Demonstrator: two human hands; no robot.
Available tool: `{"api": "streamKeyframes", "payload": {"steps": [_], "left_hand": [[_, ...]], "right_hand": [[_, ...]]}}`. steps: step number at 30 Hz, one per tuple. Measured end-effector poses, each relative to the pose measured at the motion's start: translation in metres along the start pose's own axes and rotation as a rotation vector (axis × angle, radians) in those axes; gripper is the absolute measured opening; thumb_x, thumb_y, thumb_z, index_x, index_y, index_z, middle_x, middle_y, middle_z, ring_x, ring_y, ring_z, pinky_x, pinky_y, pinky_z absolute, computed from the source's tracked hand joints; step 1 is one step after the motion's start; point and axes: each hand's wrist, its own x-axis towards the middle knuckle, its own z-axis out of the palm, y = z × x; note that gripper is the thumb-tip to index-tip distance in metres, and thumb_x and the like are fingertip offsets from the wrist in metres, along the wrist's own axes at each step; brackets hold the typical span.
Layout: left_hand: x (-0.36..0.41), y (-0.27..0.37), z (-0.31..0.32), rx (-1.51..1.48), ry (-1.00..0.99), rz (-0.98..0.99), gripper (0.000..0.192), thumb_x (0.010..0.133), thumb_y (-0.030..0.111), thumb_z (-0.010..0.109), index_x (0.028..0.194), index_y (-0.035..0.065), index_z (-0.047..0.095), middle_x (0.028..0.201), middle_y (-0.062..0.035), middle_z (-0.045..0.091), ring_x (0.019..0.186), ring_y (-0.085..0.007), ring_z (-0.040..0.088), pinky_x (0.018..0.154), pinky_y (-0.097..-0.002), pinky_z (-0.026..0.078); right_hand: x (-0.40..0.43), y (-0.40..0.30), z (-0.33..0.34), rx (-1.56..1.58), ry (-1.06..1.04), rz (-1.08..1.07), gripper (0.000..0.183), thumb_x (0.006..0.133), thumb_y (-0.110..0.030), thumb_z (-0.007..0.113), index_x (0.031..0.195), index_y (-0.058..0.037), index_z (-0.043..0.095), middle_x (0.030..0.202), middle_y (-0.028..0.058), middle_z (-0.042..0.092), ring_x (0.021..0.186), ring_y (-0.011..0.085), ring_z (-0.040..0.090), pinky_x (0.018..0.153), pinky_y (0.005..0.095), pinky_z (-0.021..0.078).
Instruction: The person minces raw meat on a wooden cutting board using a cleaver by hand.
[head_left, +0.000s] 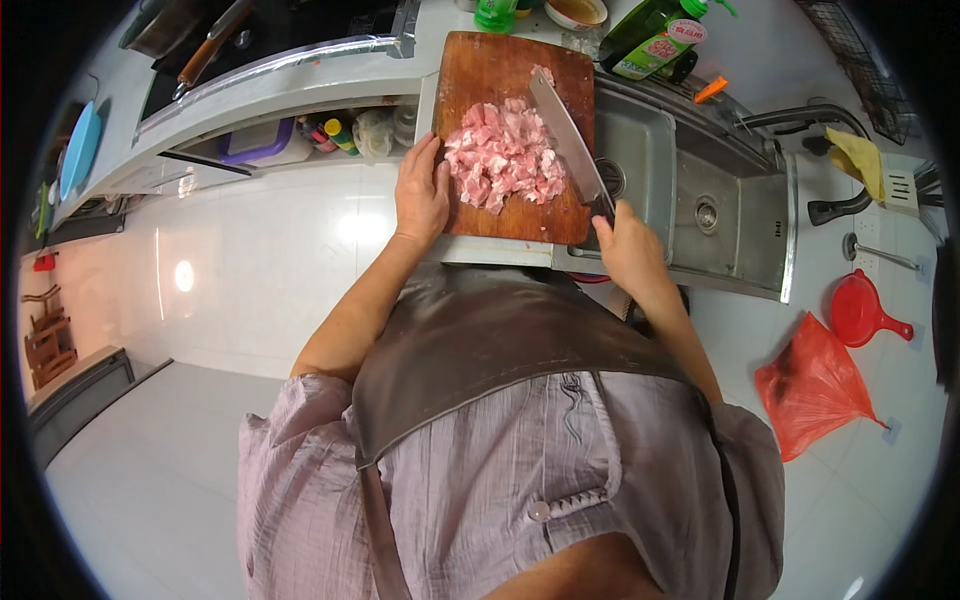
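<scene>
A heap of chopped raw meat (502, 154) lies in the middle of a wooden cutting board (517, 225). My right hand (634, 244) grips the dark handle of a cleaver (570, 139). Its broad blade slants across the right side of the board, along the heap's right edge. A small piece of meat (543, 74) sits by the blade's far corner, apart from the heap. At the board's left edge, my left hand (421, 184) rests with its fingers along the rim and holds no tool. The underside of that hand is hidden.
Right of the board is a double steel sink (739, 225) with a black faucet (806, 116). A green pump bottle (652, 37) and a bowl (576, 11) stand behind. A gas stove (300, 37) is at the far left. A red plastic bag (814, 390) hangs on the right wall.
</scene>
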Motion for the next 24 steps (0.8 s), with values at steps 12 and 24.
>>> {"api": "streamKeyframes", "payload": {"steps": [12,24], "left_hand": [[-0.005,0.0,-0.001,0.002,-0.008,-0.026,0.034,0.094,0.012,0.057,0.125,-0.0011,0.057,0.133,-0.018,0.055,0.12,-0.0357,0.053,0.103,-0.0393,0.042],[-0.004,0.001,-0.002,-0.015,-0.018,-0.043,0.036,0.092,0.011,0.058,0.126,-0.0019,0.056,0.134,-0.0179,0.054,0.122,-0.0363,0.051,0.105,-0.041,0.04]], "right_hand": [[-0.001,-0.004,-0.014,-0.015,-0.044,0.001,0.031,0.096,-0.03,0.055,0.101,0.0005,0.05,0.078,0.0268,0.064,0.076,0.0478,0.062,0.069,0.0566,0.0458],[0.025,0.015,-0.019,-0.058,0.019,-0.054,0.032,0.095,-0.031,0.057,0.097,0.0006,0.052,0.077,0.0276,0.064,0.074,0.0479,0.063,0.067,0.0549,0.0487]]}}
